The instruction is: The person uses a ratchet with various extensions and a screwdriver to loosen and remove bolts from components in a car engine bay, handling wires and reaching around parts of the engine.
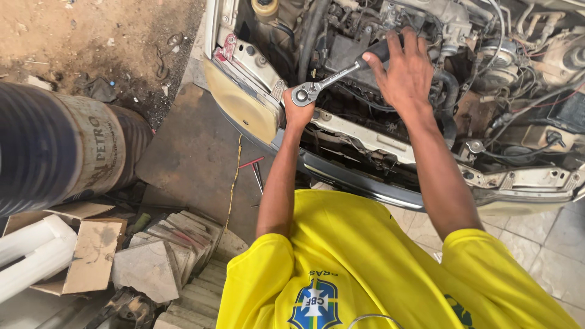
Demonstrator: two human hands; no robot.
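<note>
Open engine bay [426, 55] of a car fills the upper right, hood up, hoses and wiring exposed; the front crossmember [365, 131] runs pale and diagonal across its near edge, with the yellowed headlamp [241, 106] at the left corner.

Large ribbed drum [55, 146] lies on its side at far left, dark with a pale band. Below it, broken stone slabs [164, 256], torn cardboard [91, 256] and 2 white tubes [30, 250] sit in a heap. A flat grey sheet [195, 158] covers the ground beside the bumper, with a red-handled tool [253, 164] lying on it.

Person in a yellow jersey [365, 262] leans over the front of the car.

Right hand [405, 73] is clenched around the black grip of a ratchet wrench [332, 78], fingers wrapped over the handle end. The wrench lies angled across the front of the bay, above the crossmember, chrome shaft running down-left.

Left hand [298, 113] is closed up under the ratchet head, touching it and propping it from below, just above the crossmember's left end.
</note>
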